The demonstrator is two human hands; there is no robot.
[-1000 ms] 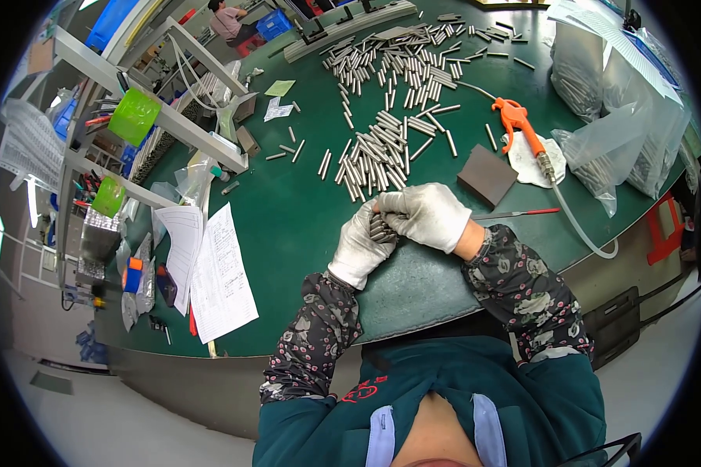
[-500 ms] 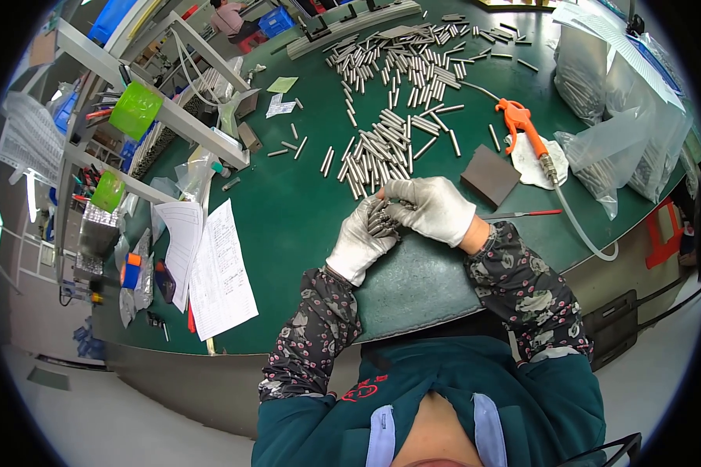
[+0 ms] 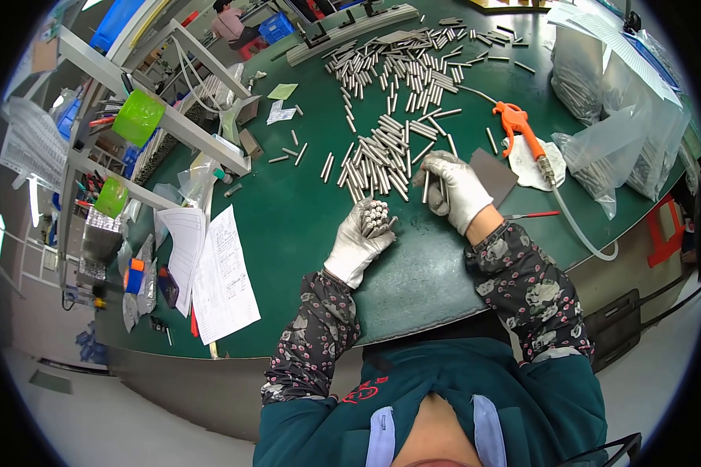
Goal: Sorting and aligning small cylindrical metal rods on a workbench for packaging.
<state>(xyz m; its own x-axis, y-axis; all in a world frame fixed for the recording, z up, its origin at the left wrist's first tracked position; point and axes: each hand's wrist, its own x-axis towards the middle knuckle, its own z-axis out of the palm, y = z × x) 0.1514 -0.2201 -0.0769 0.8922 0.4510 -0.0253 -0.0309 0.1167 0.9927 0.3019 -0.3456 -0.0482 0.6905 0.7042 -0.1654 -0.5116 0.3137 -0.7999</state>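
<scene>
White-gloved, my left hand (image 3: 350, 253) is closed around a bundle of short metal pins (image 3: 376, 215), whose round ends point upward in a tight cluster. To its right, apart from it, my right hand (image 3: 466, 193), also gloved, is closed with its fingers curled downward over the table. Metal pins (image 3: 426, 187) show at its fingertips; how many it holds is partly hidden. Just beyond both hands lies a loose pile of the same pins (image 3: 380, 156). A brown block (image 3: 494, 173) sits beside my right hand, partly covered by it.
An orange air gun (image 3: 519, 124) with a hose rests on a white cloth at right, near bagged pins (image 3: 596, 167). A red-handled thin tool (image 3: 533, 214) lies closer. Paper sheets (image 3: 224, 280) and a shelf frame (image 3: 202, 132) stand left. More pins (image 3: 397, 62) spread farther back.
My right hand has moved away from the left, to the right and slightly farther out, now with pins at its fingertips. The bundle in my left hand has become uncovered.
</scene>
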